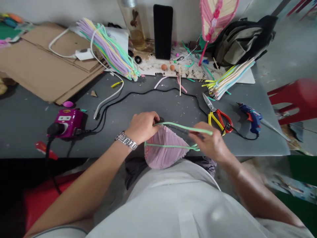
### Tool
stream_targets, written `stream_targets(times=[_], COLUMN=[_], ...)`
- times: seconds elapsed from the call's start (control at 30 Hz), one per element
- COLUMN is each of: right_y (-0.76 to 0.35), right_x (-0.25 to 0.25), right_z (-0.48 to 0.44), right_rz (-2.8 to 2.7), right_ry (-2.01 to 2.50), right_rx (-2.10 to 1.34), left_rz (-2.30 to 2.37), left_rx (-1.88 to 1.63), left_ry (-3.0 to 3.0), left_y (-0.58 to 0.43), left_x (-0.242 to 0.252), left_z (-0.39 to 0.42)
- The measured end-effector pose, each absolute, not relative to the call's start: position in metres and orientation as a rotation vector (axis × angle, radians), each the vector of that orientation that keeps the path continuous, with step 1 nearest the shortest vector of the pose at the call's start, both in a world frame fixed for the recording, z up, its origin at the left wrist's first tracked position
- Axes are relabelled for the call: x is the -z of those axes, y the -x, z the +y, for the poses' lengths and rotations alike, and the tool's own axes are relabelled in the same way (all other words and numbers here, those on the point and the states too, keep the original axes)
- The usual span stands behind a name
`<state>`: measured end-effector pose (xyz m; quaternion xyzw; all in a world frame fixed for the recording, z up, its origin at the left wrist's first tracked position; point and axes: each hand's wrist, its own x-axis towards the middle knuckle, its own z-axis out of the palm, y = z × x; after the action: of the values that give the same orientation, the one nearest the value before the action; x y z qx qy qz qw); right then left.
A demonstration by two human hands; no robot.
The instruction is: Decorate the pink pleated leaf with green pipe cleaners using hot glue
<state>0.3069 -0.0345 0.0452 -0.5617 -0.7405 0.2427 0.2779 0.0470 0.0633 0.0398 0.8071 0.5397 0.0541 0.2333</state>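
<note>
Your left hand (142, 127) is closed, pinching the top of the pale-pink pleated fabric leaf shape (164, 150) together w/ the mint-green fuzzy pipe cleaner (183, 127). Right hand (210, 142) grips the pipe cleaner near its free end, fingers curled, wrist angled in. Leaf looks v. light & soft, stem bendy, so hold by the stem, not the pleats. Both sit over the front edge of the dark-grey tabletop (29, 145), red-and-yellow-handled scissors (218, 120) just beyond right hand

1. A loose, pale grey shirt (173, 205) covers the torso, with a faint vertical strip down its front.
2. A silver link-bracelet wristwatch (126, 140) circles the left wrist.
3. The left forearm (81, 185) and right forearm (257, 195) are bare, as are the left hand (142, 127) and right hand (210, 142).
4. Dark grey fabric (133, 168) bunches at the lap.
</note>
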Motion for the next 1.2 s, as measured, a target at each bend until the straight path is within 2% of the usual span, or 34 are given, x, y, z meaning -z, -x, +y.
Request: stream_targets(times=[0.1, 0.2, 0.3, 0.53, 0.8, 0.97, 1.2], right_y=[-0.268, -0.255, -0.251, -0.25, -0.253, -0.25, -0.244], right_x=[-0.044, -0.04, -0.035, -0.03, -0.031, -0.028, -0.025], right_z=[-0.021, -0.012, -0.007, -0.01, -0.011, -0.009, -0.005], right_rz=[-2.078, -2.053, -2.075, -2.307, -2.426, -2.345, -1.998], right_ry=[1.33, 1.304, 1.242, 1.132, 1.063, 1.079, 1.296], right_rx=[-0.867, -0.867, -0.697, -0.278, -0.023, -0.159, -0.704], left_rz=[1.456, 1.401, 1.261, 0.993, 0.972, 0.97, 0.997], left_rx=[-0.088, -0.108, -0.202, -0.288, -0.273, -0.288, -0.287], left_ry=[-2.114, -2.027, -1.888, -1.098, -0.947, -0.952, -1.089], left_y=[-0.044, -0.034, -0.027, -0.037, -0.042, -0.041, -0.041], left_x=[-0.043, -0.048, -0.054, -0.052, -0.047, -0.048, -0.045], left_z=[0.06, 0.056, 0.055, 0.057, 0.056, 0.053, 0.051])
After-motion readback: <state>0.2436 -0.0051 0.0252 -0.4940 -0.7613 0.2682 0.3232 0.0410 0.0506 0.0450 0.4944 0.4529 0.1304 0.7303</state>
